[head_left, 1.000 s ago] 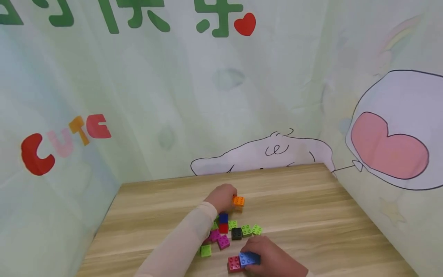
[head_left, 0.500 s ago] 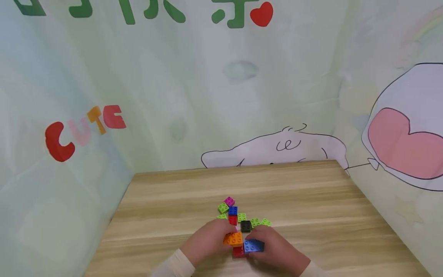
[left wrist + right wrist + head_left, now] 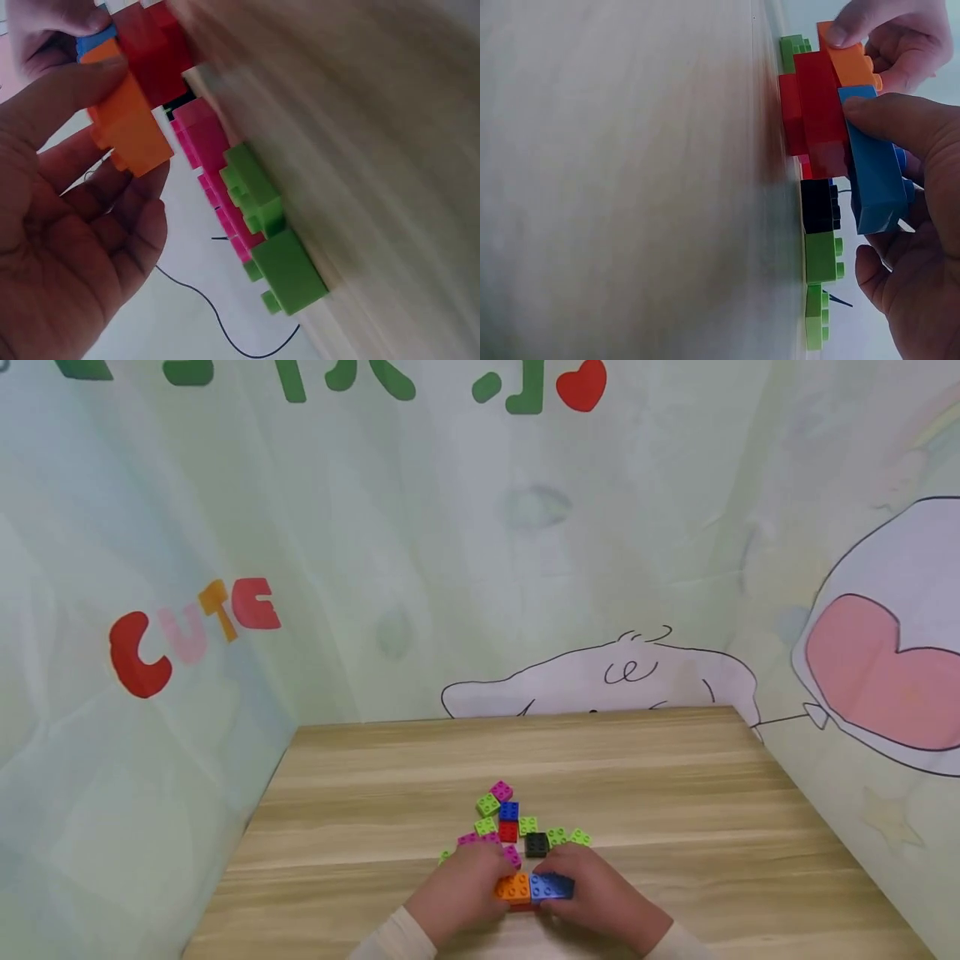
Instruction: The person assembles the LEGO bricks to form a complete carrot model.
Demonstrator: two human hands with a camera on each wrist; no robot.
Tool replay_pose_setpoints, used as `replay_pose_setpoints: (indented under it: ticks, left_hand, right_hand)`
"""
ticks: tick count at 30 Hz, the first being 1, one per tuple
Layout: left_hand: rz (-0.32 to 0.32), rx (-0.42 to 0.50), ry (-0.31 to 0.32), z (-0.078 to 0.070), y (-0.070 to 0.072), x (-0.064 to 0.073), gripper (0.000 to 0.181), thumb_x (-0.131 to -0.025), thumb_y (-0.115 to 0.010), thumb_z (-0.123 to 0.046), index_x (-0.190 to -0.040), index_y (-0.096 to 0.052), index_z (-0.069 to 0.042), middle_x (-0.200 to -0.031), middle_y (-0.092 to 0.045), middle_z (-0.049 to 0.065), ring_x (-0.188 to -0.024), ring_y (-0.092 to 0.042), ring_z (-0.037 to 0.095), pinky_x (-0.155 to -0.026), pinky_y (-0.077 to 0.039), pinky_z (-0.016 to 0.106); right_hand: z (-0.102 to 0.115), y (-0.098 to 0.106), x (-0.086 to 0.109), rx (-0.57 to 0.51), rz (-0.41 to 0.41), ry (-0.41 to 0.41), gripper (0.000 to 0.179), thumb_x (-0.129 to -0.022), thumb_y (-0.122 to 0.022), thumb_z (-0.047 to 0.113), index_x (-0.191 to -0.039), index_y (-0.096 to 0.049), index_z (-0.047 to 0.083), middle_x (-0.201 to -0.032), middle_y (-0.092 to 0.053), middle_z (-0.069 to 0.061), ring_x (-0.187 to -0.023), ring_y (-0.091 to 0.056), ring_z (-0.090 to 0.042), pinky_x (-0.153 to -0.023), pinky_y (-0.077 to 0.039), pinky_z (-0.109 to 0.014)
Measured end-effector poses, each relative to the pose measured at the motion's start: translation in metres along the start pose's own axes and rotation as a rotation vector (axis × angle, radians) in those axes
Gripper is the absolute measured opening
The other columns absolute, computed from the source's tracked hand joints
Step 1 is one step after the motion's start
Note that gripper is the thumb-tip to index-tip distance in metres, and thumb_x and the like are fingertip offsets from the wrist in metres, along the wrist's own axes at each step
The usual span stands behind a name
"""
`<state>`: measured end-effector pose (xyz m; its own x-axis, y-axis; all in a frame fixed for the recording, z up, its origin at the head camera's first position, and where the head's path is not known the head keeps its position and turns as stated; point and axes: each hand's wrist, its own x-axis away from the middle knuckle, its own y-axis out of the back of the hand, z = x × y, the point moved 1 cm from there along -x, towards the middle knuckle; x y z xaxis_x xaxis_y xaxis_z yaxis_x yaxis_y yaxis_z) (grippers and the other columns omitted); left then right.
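My left hand (image 3: 461, 887) pinches an orange toy building brick (image 3: 514, 887) between thumb and fingers. My right hand (image 3: 609, 893) grips a blue brick (image 3: 552, 886) the same way. Both bricks sit side by side over a red brick (image 3: 821, 112), each overhanging one end of it. Below that one is a second, shorter red brick (image 3: 792, 112), close to the table. In the left wrist view the orange brick (image 3: 129, 112) leans against the red one (image 3: 148, 56); whether its studs are fully pressed in I cannot tell.
Loose bricks lie just beyond my hands on the wooden table (image 3: 360, 777): a black one (image 3: 536, 844), a dark blue one (image 3: 509, 811), a red one (image 3: 508, 832), several magenta ones (image 3: 502, 791) and several green ones (image 3: 487, 804). A printed cloth (image 3: 360, 568) hangs behind.
My left hand has brought the orange brick from the far side of the bricks toward me, onto the red brick beside the blue one. My right hand has kept its grip on the blue brick.
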<state>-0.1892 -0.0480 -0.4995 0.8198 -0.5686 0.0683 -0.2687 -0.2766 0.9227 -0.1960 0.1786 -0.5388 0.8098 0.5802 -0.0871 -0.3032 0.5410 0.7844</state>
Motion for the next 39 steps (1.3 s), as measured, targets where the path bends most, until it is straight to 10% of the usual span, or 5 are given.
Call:
replay_pose_setpoints:
  ticks: [17,22,27,39]
  left_hand:
    - [0.015,-0.054,0.005,-0.003,-0.008,0.001,0.03,-0.079,-0.089,-0.029,-0.104,-0.077,-0.02,-0.102,-0.07,-0.01,-0.095,-0.062,0.01,-0.094,-0.054,0.035]
    - [-0.069,0.024,0.086,0.022,0.005,0.009,0.047,-0.089,-0.078,-0.052,-0.123,-0.074,-0.02,-0.116,-0.071,-0.005,-0.107,-0.064,0.017,-0.098,-0.054,0.044]
    - [-0.166,0.072,0.223,0.064,0.024,0.014,0.042,-0.091,-0.078,-0.035,-0.124,-0.073,-0.01,-0.125,-0.069,0.011,-0.12,-0.063,0.034,-0.103,-0.049,0.056]
    - [-0.067,0.217,0.209,0.097,0.012,0.017,0.036,-0.073,-0.092,-0.021,-0.104,-0.077,-0.014,-0.1,-0.072,-0.003,-0.094,-0.065,0.02,-0.09,-0.055,0.05]
  right_hand:
    - [0.0,0.0,0.005,0.011,0.029,-0.029,0.029,-0.086,-0.084,0.035,-0.112,-0.077,0.024,-0.107,-0.066,0.02,-0.099,-0.058,-0.002,-0.09,-0.054,-0.032]
    - [0.0,0.001,0.006,0.021,0.038,-0.027,0.033,-0.085,-0.084,0.035,-0.114,-0.077,0.024,-0.109,-0.067,0.019,-0.102,-0.06,-0.003,-0.092,-0.055,-0.034]
    - [0.002,0.003,0.005,0.017,0.034,-0.043,0.035,-0.084,-0.085,0.035,-0.116,-0.076,0.023,-0.112,-0.067,0.017,-0.107,-0.061,-0.007,-0.095,-0.055,-0.038]
    - [0.004,0.005,0.001,-0.002,0.05,-0.069,0.037,-0.084,-0.085,0.034,-0.118,-0.076,0.023,-0.114,-0.067,0.015,-0.106,-0.061,-0.006,-0.094,-0.056,-0.036]
